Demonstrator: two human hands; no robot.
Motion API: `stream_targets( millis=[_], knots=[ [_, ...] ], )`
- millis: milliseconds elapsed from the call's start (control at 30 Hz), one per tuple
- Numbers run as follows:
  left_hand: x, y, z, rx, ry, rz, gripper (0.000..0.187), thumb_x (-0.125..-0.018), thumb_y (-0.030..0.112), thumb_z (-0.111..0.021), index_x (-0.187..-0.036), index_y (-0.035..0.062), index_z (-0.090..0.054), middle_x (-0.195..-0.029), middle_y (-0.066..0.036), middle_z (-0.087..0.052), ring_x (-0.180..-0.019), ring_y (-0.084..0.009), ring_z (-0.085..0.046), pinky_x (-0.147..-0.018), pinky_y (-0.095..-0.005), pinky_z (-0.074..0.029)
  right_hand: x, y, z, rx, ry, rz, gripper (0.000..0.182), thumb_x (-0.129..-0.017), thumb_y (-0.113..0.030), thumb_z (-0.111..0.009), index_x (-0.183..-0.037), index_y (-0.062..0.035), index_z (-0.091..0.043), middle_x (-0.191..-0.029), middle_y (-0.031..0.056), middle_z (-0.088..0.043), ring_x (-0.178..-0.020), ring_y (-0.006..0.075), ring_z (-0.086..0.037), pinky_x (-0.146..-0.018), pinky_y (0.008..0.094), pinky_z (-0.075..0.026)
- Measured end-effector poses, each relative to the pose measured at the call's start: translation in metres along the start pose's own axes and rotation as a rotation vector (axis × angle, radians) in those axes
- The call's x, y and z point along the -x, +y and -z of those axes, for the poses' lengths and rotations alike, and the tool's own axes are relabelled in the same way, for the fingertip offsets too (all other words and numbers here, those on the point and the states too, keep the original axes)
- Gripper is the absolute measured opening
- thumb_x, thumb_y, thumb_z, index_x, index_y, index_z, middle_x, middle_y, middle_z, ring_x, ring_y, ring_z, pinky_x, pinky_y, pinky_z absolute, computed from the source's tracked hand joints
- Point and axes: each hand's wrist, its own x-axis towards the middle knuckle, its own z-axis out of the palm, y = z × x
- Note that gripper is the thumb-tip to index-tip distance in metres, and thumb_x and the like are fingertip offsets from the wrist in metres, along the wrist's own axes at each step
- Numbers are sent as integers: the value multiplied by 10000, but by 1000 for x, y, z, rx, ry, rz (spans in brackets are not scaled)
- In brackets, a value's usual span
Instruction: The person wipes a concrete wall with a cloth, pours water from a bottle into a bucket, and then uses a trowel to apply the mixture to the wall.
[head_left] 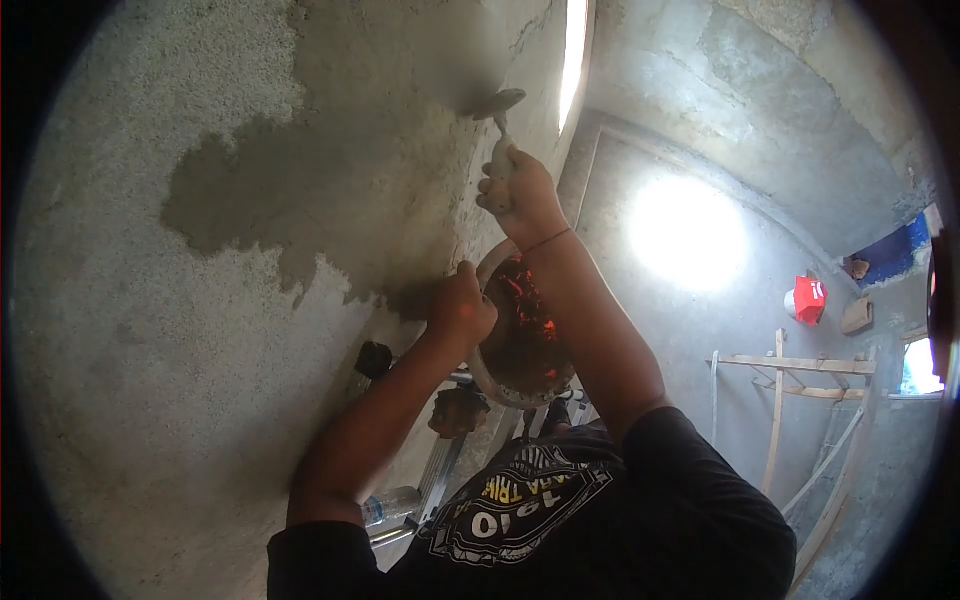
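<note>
My right hand [515, 195] is wrapped round the handle of a trowel [499, 103], its blade raised close to the wall. With closed fingers my left hand [462, 312] grips the pale rim of a round bucket [484, 374]. Grey-brown mortar [520, 340] with bright orange-red patches shows inside, and my right forearm covers part of the opening. On the rough grey wall [130, 320] spreads a darker, wet-looking patch of plaster [250, 190], reaching from behind my left hand up towards the blade.
Below the bucket stands a metal ladder [440, 470], with a clear plastic bottle [392, 505] beside it. A wooden frame [778, 410] is at the right, under a red object [808, 300] on the wall. Daylight enters through a narrow opening [573, 60] above and a window [920, 367].
</note>
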Motion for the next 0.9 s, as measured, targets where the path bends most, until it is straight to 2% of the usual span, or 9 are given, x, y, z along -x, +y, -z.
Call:
stream_targets(
  millis=[67,200,300,433,500,633,700,733,900],
  knots=[
    [1,0,0,21,17,-16,390,-756,118,-638,-1059,-64,-473,-935,-300,-621,-914,-449,-614,-802,-491,-496,-3,0,-10,-95,3,12,329,-991,-293,-396,-1147,-4,-412,-917,127,-492,-636,232,-524,-529,371,-468],
    [0,-1,-1,26,31,-25,362,-744,101,-625,-1035,-65,-486,-922,-307,-619,-898,-451,-616,-787,-491,-500,-7,-17,-24,-110,-62,43,319,-993,-297,-388,-1129,-9,-411,-916,128,-492,-654,230,-527,-556,380,-473],
    [1,0,0,7,30,-27,357,-741,99,-621,-1030,-64,-489,-912,-305,-621,-888,-449,-619,-783,-489,-502,-2,-36,-21,-162,-252,75,294,-995,-302,-372,-1092,-27,-414,-913,119,-494,-653,221,-526,-543,375,-464],
    [1,2,1,1,18,-8,374,-737,111,-634,-1035,-64,-490,-916,-301,-623,-895,-442,-623,-792,-486,-503,1,-28,-8,-70,-196,161,293,-994,-296,-373,-1105,-28,-407,-914,117,-493,-644,222,-518,-537,378,-461],
    [1,2,2,3,9,10,376,-736,114,-635,-1034,-62,-491,-923,-301,-623,-903,-441,-622,-798,-484,-503,-1,-19,-3,-52,15,129,288,-990,-263,-385,-1120,-9,-421,-938,123,-504,-659,203,-507,-558,322,-447],
    [0,4,3,11,10,34,366,-730,115,-629,-1026,-53,-495,-926,-295,-626,-907,-437,-625,-805,-479,-504,-21,-10,7,-104,33,44,292,-988,-258,-383,-1143,-11,-401,-935,126,-491,-654,210,-506,-537,330,-449],
    [0,4,3,12,13,19,360,-730,113,-626,-1023,-50,-495,-920,-292,-626,-902,-436,-626,-801,-480,-505,-27,-10,1,-65,-4,36,285,-990,-275,-372,-1130,-28,-388,-904,127,-498,-626,229,-518,-529,391,-461],
    [1,3,3,12,12,8,354,-730,111,-622,-1020,-48,-495,-914,-288,-627,-897,-435,-627,-798,-480,-505,-30,-11,-1,-65,-5,36,285,-990,-275,-372,-1130,-28,-388,-904,127,-498,-626,229,-518,-529,391,-461],
    [1,0,0,5,36,-11,339,-735,107,-613,-1011,-48,-490,-892,-278,-626,-877,-436,-628,-784,-486,-504,-14,-39,-24,72,-94,185,312,-989,-294,-388,-1098,-4,-433,-879,119,-515,-622,216,-519,-535,376,-456]
  ],
)
